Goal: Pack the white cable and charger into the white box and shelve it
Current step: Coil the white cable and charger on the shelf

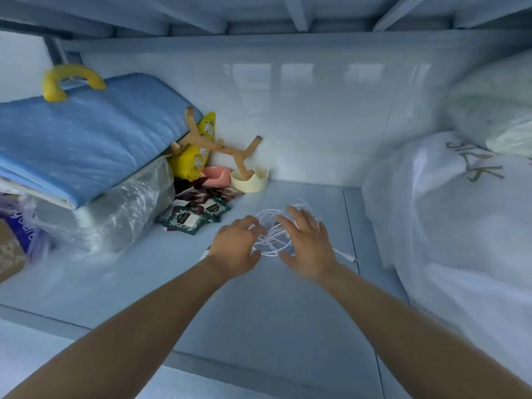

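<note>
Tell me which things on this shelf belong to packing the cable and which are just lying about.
Job:
cable, loose tangle between both hands
left hand
right hand
No charger or box in view.

Lying about:
tea sachets
cream cup
pink dish
yellow pouch
blue bedding
white bag

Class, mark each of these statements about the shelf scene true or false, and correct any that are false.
1. Both hands, left hand and right hand, are at the white cable. True.
2. The cable is wound neatly around a spool. False: it lies in loose tangled loops on the shelf.
3. Dark tea sachets lie left of the cable. True.
4. A folded blue pad sits at the right. False: it is at the left; white bedding is at the right.
</note>
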Tool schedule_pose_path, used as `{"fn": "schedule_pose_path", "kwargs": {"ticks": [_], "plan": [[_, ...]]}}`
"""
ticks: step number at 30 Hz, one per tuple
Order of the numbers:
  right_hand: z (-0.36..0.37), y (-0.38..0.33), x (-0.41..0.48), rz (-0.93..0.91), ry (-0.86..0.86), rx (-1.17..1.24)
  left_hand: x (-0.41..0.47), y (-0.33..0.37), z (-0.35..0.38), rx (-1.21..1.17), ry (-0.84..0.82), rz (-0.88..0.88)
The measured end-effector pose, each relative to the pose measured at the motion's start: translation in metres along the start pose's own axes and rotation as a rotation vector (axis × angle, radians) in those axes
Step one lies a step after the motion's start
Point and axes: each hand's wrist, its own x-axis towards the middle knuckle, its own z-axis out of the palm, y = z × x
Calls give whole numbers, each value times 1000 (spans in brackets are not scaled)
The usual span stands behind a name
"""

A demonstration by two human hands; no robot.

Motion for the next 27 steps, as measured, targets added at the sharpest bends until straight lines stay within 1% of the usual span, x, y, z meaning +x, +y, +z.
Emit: {"fn": "schedule_pose_path", "kwargs": {"ticks": [1, 3, 5, 9, 12, 15, 18, 20, 22, 24, 27], "plan": [[2, 0, 5, 41, -57, 16, 4, -3, 0, 3, -13, 20], [5, -1, 11, 99, -117, 79, 12, -7, 1, 16, -21, 44], [6, -3, 15, 131, -129, 113, 19, -9, 4, 12, -44, 63], [4, -9, 10, 92, 2, 114, 21, -15, 9, -38, -60, 144], [6, -18, -3, 136, 33, 225, 14, -20, 12, -131, -36, 217], [6, -26, -19, 148, 78, 227, 1, -29, 11, -270, 6, 271], [-2, -34, -27, 114, 145, 238, -11, -38, 11, -336, 1, 305], [-7, -39, -28, 105, 198, 211, -15, -42, 11, -351, 10, 314], [-9, -43, -25, 113, 225, 102, -15, -45, 11, -350, 28, 310], [-7, -48, -18, 140, 167, 2, -14, -47, 12, -364, 28, 292], [5, -56, -8, 217, -30, -12, -15, -49, 16, -350, -6, 266]]}}
